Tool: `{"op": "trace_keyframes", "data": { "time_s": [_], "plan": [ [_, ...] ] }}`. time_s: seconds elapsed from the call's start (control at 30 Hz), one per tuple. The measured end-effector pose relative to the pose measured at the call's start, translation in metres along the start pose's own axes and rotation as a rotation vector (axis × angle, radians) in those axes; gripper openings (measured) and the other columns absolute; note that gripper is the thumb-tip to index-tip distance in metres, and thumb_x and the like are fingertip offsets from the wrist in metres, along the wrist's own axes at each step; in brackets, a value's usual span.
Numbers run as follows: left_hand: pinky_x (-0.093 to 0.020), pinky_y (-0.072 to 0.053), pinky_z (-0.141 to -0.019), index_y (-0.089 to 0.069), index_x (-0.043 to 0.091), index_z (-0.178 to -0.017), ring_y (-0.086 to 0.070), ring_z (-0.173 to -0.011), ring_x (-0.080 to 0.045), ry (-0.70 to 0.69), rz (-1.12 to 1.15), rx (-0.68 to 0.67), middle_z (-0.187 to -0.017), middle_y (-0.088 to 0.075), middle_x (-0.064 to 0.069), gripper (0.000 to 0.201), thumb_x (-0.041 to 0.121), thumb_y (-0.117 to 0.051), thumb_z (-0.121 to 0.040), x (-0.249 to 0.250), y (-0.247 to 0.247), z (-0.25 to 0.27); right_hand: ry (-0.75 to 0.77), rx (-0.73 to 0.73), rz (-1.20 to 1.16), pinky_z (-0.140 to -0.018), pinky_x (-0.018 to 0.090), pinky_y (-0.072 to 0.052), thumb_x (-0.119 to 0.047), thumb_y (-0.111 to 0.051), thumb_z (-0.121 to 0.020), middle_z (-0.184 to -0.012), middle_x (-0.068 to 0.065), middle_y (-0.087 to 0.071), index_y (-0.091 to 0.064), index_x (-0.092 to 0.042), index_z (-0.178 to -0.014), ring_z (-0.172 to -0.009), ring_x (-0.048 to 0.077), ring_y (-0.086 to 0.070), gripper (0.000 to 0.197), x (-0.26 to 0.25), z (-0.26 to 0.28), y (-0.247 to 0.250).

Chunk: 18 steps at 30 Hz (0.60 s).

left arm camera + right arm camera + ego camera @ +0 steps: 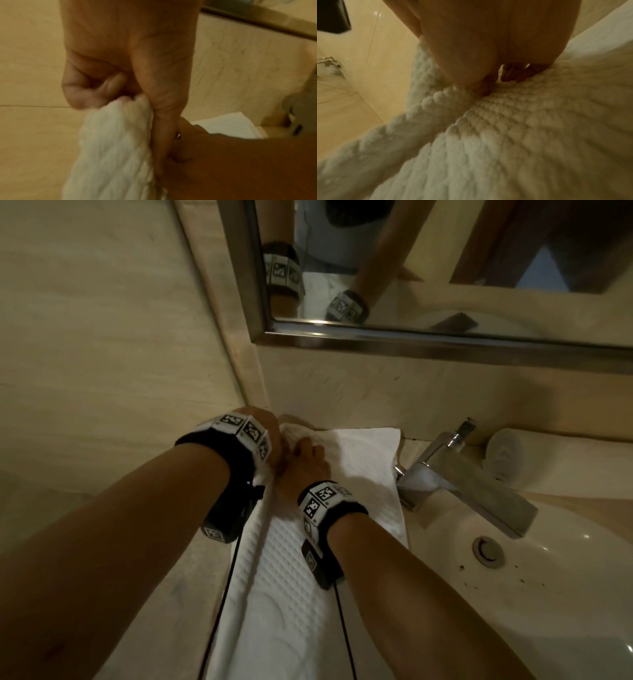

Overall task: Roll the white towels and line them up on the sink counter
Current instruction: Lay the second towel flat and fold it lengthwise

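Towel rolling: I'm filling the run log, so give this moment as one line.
left hand grips towel far-left corner | right hand on towel beside it | rolled towel behind faucet

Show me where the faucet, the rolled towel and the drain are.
faucet (479, 487), head view, middle of its spout
rolled towel (505, 458), head view, its spiral end
drain (488, 552), head view, its metal plug

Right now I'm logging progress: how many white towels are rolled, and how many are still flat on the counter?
Rolled towel, right of the faucet: 1
Flat towel, both hands at its far end: 1
Total: 2
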<state>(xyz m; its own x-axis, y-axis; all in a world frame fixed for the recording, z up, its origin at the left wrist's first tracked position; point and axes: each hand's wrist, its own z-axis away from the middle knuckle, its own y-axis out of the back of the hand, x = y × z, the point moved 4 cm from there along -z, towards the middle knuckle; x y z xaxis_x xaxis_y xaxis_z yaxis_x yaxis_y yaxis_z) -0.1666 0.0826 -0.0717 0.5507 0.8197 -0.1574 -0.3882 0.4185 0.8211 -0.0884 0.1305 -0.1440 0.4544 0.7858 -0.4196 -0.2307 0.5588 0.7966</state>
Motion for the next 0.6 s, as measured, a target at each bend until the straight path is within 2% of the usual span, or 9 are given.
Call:
{"op": "trace_keyframes", "data": {
  "time_s": [0.07, 0.1, 0.17, 0.23, 0.3, 0.33, 0.4, 0.5, 0.6],
  "plan": [
    [-0.029, -0.049, -0.081, -0.066, 0.011, -0.107, -0.064, -0.102, -0.027, 0.032, -0.02, -0.143, -0.107, -0.065, -0.004, 0.044, 0.041, -0.074, -0.076, -0.004, -0.01, -0.009, -0.016, -0.014, 0.04, -0.108, 0.052, -0.026, -0.039, -0.04, -0.095, -0.152, 0.009, -0.012, -0.011, -0.031, -0.151, -0.134, 0.038, -0.016, 0.063, -0.001, -0.005, 0.001],
    [-0.035, -0.053, -0.085, -0.068, 0.012, -0.104, -0.064, -0.098, -0.027, 0.066, -0.063, -0.195, -0.104, -0.066, -0.004, 0.048, 0.046, -0.076, -0.07, -0.006, -0.012, -0.011, -0.023, -0.027, 0.041, -0.109, 0.052, -0.024, -0.041, -0.04, -0.095, -0.154, 0.009, -0.008, -0.01, -0.031, -0.151, -0.137, 0.038, -0.012, 0.064, -0.001, -0.006, 0.002],
    [-0.044, -0.056, -0.083, -0.067, 0.016, -0.084, -0.066, -0.089, -0.027, 0.078, -0.051, -0.27, -0.093, -0.068, -0.005, 0.04, 0.046, -0.076, -0.059, -0.009, -0.021, -0.028, -0.034, -0.047, 0.028, -0.111, 0.052, -0.021, -0.042, -0.038, -0.096, -0.157, 0.008, -0.003, -0.009, -0.032, -0.152, -0.141, 0.038, -0.007, 0.064, -0.001, -0.007, 0.003],
    [-0.041, -0.058, -0.078, -0.066, 0.018, -0.078, -0.067, -0.081, -0.025, 0.018, -0.08, -0.303, -0.084, -0.068, -0.005, 0.034, 0.044, -0.072, -0.056, -0.008, -0.02, -0.024, -0.037, -0.035, 0.035, -0.11, 0.051, -0.023, -0.042, -0.039, -0.096, -0.157, 0.01, -0.003, -0.009, -0.032, -0.152, -0.14, 0.039, -0.008, 0.065, -0.002, -0.006, 0.006],
    [-0.037, -0.058, -0.071, -0.07, 0.023, -0.08, -0.067, -0.075, -0.023, 0.049, -0.116, -0.293, -0.075, -0.067, -0.001, 0.031, 0.047, -0.073, -0.061, -0.009, -0.007, -0.004, -0.043, -0.026, 0.043, -0.108, 0.051, -0.025, -0.045, -0.042, -0.095, -0.156, 0.011, -0.005, -0.008, -0.033, -0.152, -0.139, 0.038, -0.01, 0.068, -0.003, -0.007, 0.006],
    [-0.035, -0.057, -0.071, -0.07, 0.025, -0.077, -0.067, -0.074, -0.021, 0.037, -0.139, -0.224, -0.071, -0.065, 0.003, 0.027, 0.049, -0.072, -0.065, -0.009, 0.001, -0.001, -0.049, -0.026, 0.043, -0.109, 0.051, -0.025, -0.046, -0.043, -0.094, -0.156, 0.011, -0.005, -0.006, -0.034, -0.152, -0.14, 0.039, -0.009, 0.07, -0.004, -0.007, 0.006],
    [-0.03, -0.053, -0.075, -0.063, 0.018, -0.077, -0.062, -0.078, -0.019, -0.024, -0.048, -0.125, -0.075, -0.06, 0.004, 0.027, 0.044, -0.069, -0.074, -0.007, 0.019, 0.014, -0.058, -0.044, 0.037, -0.11, 0.051, -0.024, -0.049, -0.043, -0.094, -0.156, 0.011, -0.005, -0.004, -0.035, -0.152, -0.14, 0.039, -0.008, 0.071, -0.004, -0.008, 0.006],
    [-0.027, -0.043, -0.075, -0.065, 0.013, -0.099, -0.052, -0.083, -0.018, -0.065, 0.101, -0.119, -0.085, -0.054, -0.001, 0.022, 0.029, -0.068, -0.083, -0.008, 0.031, 0.031, -0.059, -0.065, 0.043, -0.11, 0.052, -0.027, -0.05, -0.043, -0.093, -0.154, 0.011, -0.007, -0.007, -0.036, -0.151, -0.139, 0.04, -0.009, 0.069, -0.003, -0.01, 0.008],
    [-0.027, -0.042, -0.074, -0.065, 0.014, -0.088, -0.052, -0.084, -0.019, -0.084, 0.097, -0.137, -0.084, -0.057, -0.002, 0.024, 0.037, -0.067, -0.083, -0.006, 0.038, 0.036, -0.048, -0.086, 0.079, -0.111, 0.051, -0.024, -0.052, -0.039, -0.094, -0.156, 0.012, -0.002, -0.004, -0.036, -0.151, -0.14, 0.041, -0.008, 0.069, -0.002, -0.012, 0.008]
  ]
}}
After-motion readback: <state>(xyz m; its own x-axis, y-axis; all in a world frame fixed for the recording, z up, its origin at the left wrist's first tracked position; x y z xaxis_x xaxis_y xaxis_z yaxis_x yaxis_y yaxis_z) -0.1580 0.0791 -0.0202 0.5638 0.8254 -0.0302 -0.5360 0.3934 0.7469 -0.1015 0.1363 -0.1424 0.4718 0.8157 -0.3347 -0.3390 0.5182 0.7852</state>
